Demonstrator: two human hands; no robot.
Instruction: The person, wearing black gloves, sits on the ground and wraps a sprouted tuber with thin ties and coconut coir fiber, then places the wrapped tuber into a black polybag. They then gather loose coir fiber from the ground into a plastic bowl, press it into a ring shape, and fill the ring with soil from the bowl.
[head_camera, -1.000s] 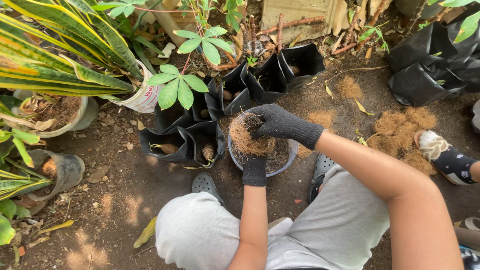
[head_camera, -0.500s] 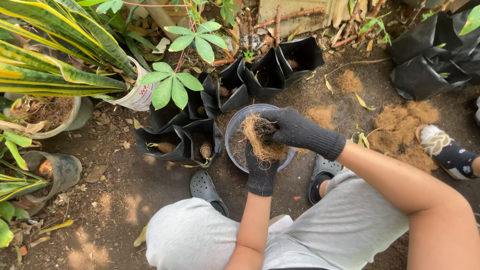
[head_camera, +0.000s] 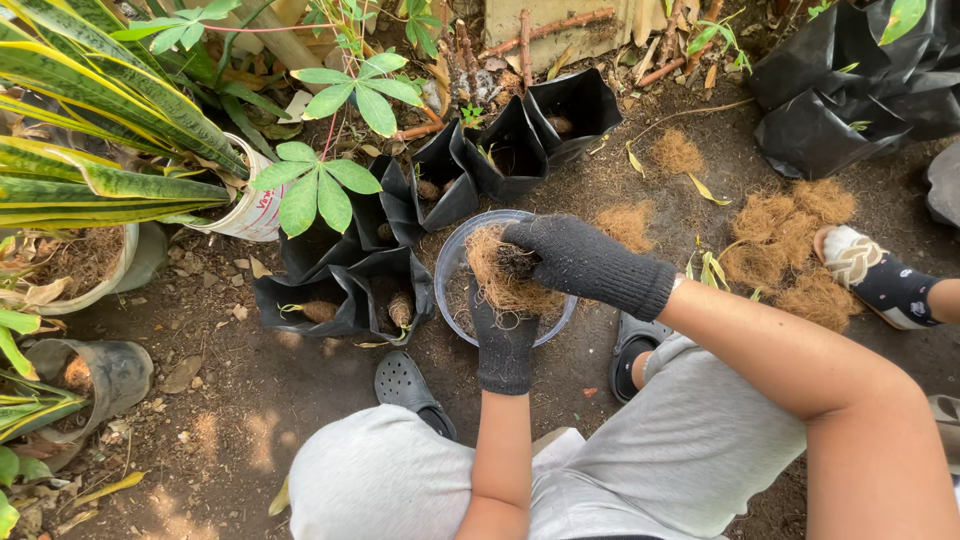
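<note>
Head view: bare garden soil (head_camera: 250, 400) underfoot

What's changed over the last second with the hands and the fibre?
Little. The right hand has slid from the back of the fibre clump to its right side, pressing it over the round pot. The left hand still supports the clump from below. The black bags have not moved.

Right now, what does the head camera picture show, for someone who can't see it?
A squatting person's gloved left hand and right hand hold brown fibre over a clear bowl on bare soil. Black grow bags and green plants sit to the left, with more fibre piles to the right.
</note>
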